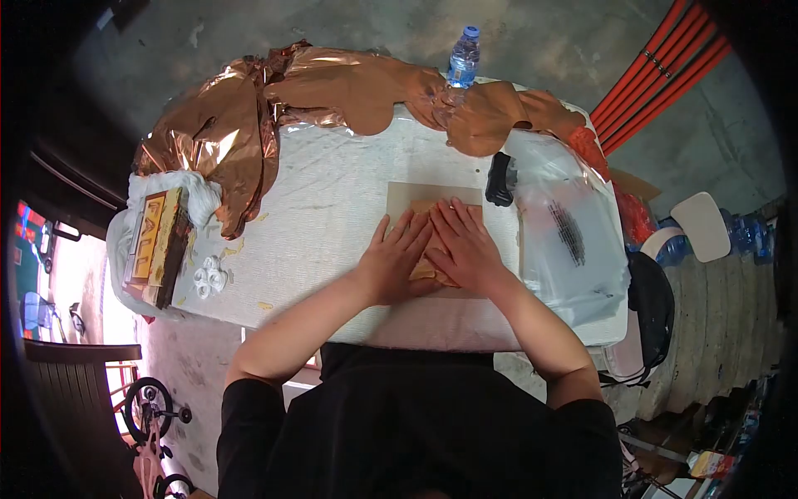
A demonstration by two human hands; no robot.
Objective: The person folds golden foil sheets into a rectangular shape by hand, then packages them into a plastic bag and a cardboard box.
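Both hands lie flat, side by side, on a tan-orange sheet near the front middle of the white-covered table. My left hand presses its left part with the fingers spread. On the right part rests my right hand, its fingers stretched out and its fingertips near those of the left. Beneath the sheet is a flat beige board, partly hidden by the hands. What lies under the palms is hidden.
Copper foil runs along the back edge, beside a water bottle. A black object and clear plastic bags lie right. At left are white rolls and a yellow-brown box. Red poles stand beyond.
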